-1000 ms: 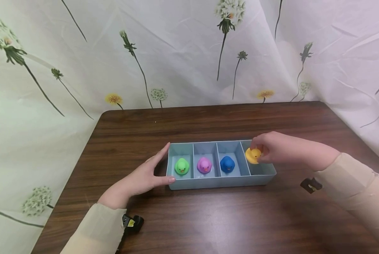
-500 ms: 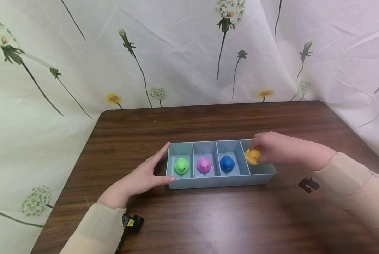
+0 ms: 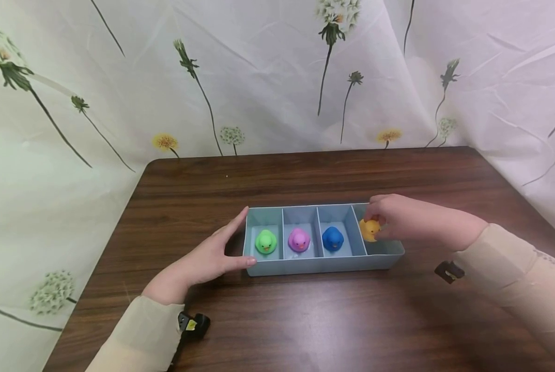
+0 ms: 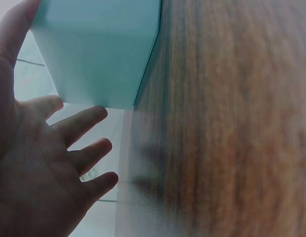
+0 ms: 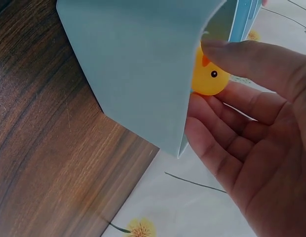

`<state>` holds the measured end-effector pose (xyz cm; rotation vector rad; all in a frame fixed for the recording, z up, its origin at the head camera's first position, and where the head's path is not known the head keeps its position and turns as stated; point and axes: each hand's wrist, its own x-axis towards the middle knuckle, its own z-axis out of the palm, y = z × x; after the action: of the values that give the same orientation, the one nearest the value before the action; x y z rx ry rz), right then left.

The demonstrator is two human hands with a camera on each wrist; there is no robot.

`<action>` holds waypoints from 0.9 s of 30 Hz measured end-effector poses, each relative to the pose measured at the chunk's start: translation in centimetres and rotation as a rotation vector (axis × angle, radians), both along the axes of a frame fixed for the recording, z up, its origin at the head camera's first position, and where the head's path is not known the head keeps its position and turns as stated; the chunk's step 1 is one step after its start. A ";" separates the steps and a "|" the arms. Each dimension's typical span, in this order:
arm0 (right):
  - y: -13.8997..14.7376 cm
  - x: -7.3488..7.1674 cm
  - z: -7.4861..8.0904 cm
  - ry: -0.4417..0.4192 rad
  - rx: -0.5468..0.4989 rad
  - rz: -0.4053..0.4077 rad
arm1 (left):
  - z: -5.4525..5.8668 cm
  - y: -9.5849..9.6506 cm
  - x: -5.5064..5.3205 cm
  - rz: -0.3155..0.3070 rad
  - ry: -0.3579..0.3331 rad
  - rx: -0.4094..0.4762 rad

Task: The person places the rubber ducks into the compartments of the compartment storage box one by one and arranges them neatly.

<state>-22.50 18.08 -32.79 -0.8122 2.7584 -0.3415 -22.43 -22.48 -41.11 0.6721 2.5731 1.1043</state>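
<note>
A pale blue divided box (image 3: 319,265) stands on the wooden table. From left to right its compartments hold a green rubber duck (image 3: 265,242), a pink rubber duck (image 3: 298,240) and a blue rubber duck (image 3: 333,238). In the rightmost compartment my right hand (image 3: 400,219) pinches a yellow rubber duck (image 3: 369,230) between thumb and fingers; the right wrist view shows the yellow duck's head (image 5: 212,76) above the box wall. My left hand (image 3: 203,263) spans the box's left end, thumb at the front corner and index finger at the back corner, fingers spread.
The dark wooden table (image 3: 277,320) extends on all sides of the box. Behind and beside it hangs a white cloth (image 3: 268,77) printed with dandelions. A small black device (image 3: 194,326) sits at my left wrist, another black device (image 3: 449,271) by the right.
My right hand has shifted very slightly left and down with the yellow duck, which has turned a little. My left hand, the box and the other ducks stay in place.
</note>
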 end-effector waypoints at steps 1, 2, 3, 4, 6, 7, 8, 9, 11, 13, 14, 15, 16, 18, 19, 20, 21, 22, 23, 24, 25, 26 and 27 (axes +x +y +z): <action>-0.1 0.0 0.0 -0.006 0.002 0.001 | 0.0 0.0 0.0 0.001 -0.001 0.000; -0.1 -0.1 0.0 -0.013 0.002 0.003 | 0.0 0.0 0.0 0.001 0.000 0.001; -0.1 -0.1 -0.1 -0.019 0.004 0.005 | -0.1 -0.1 0.0 0.001 -0.001 0.001; -0.2 -0.1 -0.1 -0.025 0.007 0.005 | -0.1 -0.1 0.0 0.002 -0.001 0.001; -0.2 -0.2 -0.1 -0.034 0.010 0.006 | -0.1 -0.1 -0.1 0.002 -0.002 0.001; -0.3 -0.2 -0.1 -0.039 0.011 0.006 | -0.1 -0.1 -0.1 0.003 -0.002 0.000; -0.3 -0.2 -0.2 -0.043 0.014 0.004 | -0.1 -0.1 -0.1 0.004 -0.003 -0.001; -0.3 -0.1 -0.2 -0.046 0.016 0.002 | -0.1 -0.1 -0.1 0.004 -0.003 -0.001; -0.4 -0.1 -0.2 -0.048 0.023 0.000 | -0.1 0.0 -0.1 0.005 -0.002 -0.002; -0.5 -0.1 -0.3 -0.046 0.027 0.002 | 0.0 0.0 -0.1 0.005 0.000 -0.001; -0.6 -0.1 -0.4 -0.044 0.030 0.002 | 0.0 0.0 -0.1 0.004 0.001 -0.001; -0.6 -0.1 -0.4 -0.041 0.033 0.002 | 0.0 0.0 -0.1 0.003 0.003 -0.001; -0.6 -0.1 -0.5 -0.036 0.034 0.003 | 0.1 0.0 -0.1 0.003 0.005 -0.001; -0.7 0.0 -0.6 -0.030 0.037 0.002 | 0.1 0.0 0.0 0.002 0.009 -0.002; -0.7 0.0 -0.6 -0.029 0.039 0.000 | 0.1 0.0 0.0 0.001 0.010 -0.002; -0.7 0.0 -0.7 -0.027 0.042 0.000 | 0.1 0.0 0.0 0.001 0.010 -0.003; -0.7 0.0 -0.7 -0.024 0.044 0.001 | 0.1 0.0 0.0 0.000 0.011 -0.002; -0.7 -0.1 -0.8 -0.021 0.047 0.000 | 0.1 0.0 0.0 0.000 0.011 -0.002; -0.7 -0.1 -0.8 -0.017 0.051 0.000 | 0.1 0.0 0.0 -0.001 0.012 -0.002; -0.7 -0.1 -0.9 -0.014 0.051 0.003 | 0.1 0.0 0.0 -0.002 0.012 -0.001; -0.7 -0.1 -0.9 -0.010 0.051 0.005 | 0.1 0.0 0.0 -0.003 0.012 0.000; -0.7 -0.1 -1.0 -0.007 0.051 0.008 | 0.1 0.0 0.0 -0.003 0.013 -0.001; -0.6 -0.1 -1.1 -0.006 0.052 0.008 | 0.1 0.0 0.0 -0.003 0.013 -0.001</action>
<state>-22.61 17.44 -33.86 -0.8084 2.7455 -0.2688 -22.44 -22.46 -41.03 0.6853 2.5820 1.1015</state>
